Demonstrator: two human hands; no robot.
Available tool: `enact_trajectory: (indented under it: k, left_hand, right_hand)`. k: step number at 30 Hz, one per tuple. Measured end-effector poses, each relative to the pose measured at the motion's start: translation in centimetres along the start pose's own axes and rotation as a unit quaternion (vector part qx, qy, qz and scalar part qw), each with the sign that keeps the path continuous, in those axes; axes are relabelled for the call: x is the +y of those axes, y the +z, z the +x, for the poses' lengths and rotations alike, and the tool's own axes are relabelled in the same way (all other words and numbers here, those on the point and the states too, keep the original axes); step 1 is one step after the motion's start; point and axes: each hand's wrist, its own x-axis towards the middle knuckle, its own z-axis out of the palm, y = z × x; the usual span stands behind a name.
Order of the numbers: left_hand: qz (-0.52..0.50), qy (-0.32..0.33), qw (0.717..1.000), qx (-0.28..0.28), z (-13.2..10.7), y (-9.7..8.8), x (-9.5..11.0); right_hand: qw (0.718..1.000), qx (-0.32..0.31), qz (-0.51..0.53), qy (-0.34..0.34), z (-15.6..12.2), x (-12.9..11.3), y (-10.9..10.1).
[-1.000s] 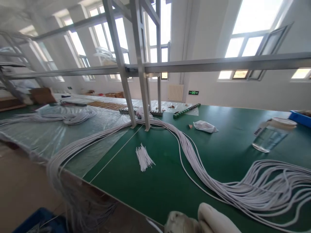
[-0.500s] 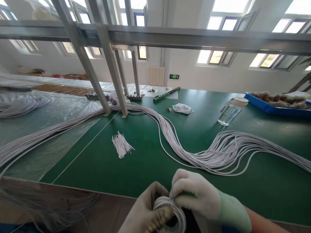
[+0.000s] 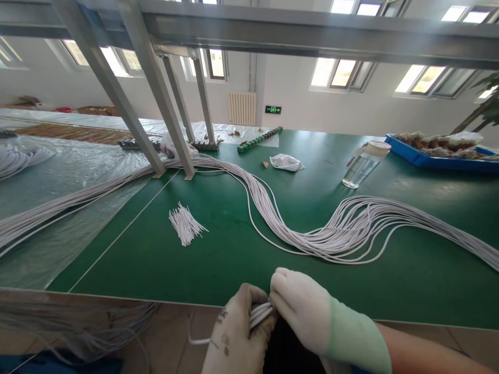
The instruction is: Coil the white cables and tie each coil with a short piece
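Both hands wear pale work gloves and meet at the front edge of the green table. My left hand [image 3: 241,330] is wrapped round a coil of white cable [image 3: 260,313]; only a few strands show between thumb and fingers. My right hand [image 3: 302,309] is closed against the same coil from the right, its fingertips pinched at the strands. Whatever small thing sits in that pinch is hidden. A loose cable end [image 3: 198,341] sticks out to the left under my left hand. Beyond the hands, a pile of short white ties [image 3: 186,224] lies on the green tabletop [image 3: 136,275].
A long bundle of white cables [image 3: 335,241] snakes across the table and past grey metal posts [image 3: 156,88]. At the back right stand a leaning water bottle [image 3: 360,166] and a blue tray [image 3: 432,161]. More cables [image 3: 97,327] hang below the table edge at left.
The coil has turned, so its round opening no longer shows. My right fingers have drawn closer together at the strands. The view has tilted down slightly.
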Motion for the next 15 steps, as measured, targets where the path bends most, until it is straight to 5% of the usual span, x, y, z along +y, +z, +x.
enact_trajectory:
  k: [2,5,9,15]
  left_hand:
    - [0.05,0.017,0.998,0.046,-0.1,0.5,0.3]
    - [-0.019,-0.016,0.999,0.039,0.2,0.5,-0.1]
    - [-0.231,-0.037,0.972,-0.026,1.3,0.0,-1.6]
    - [-0.259,-0.073,0.955,-0.126,1.4,0.6,-1.4]
  right_hand:
    - [0.993,-0.016,0.077,0.086,0.3,0.5,0.7]
    - [0.96,-0.023,0.239,0.146,0.4,1.1,0.5]
    - [0.936,0.083,0.318,0.126,-0.9,1.5,-0.5]
    - [0.949,0.039,0.299,0.094,-3.5,0.9,0.2]
